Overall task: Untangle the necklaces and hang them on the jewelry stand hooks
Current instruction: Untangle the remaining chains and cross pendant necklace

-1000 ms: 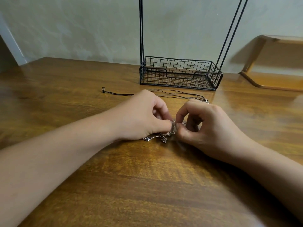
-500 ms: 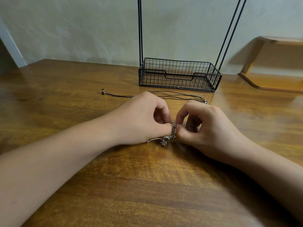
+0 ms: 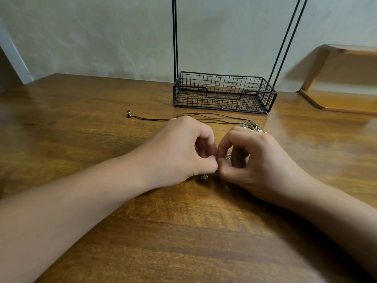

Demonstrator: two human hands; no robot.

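My left hand (image 3: 181, 152) and my right hand (image 3: 257, 160) meet thumb to thumb over the wooden table (image 3: 183, 231). Both pinch a tangled silver chain necklace (image 3: 204, 177); only small bits of it show under and between my fingers. A black cord necklace (image 3: 155, 119) lies stretched out just behind my hands, its bead end at the left and its metal clasp end (image 3: 255, 128) behind my right knuckles. The black wire jewelry stand (image 3: 224, 92) sits at the back, a mesh basket base with thin uprights rising out of view. Its hooks are not visible.
A pale wall runs behind the table. A wooden shelf or chair part (image 3: 342, 99) stands at the far right beside the stand. The table's back left corner lies near a white door frame (image 3: 14, 56).
My thumbs have drawn closer together and more of the silver chain is now hidden under them. The view has shifted slightly; the cord necklace has not moved.
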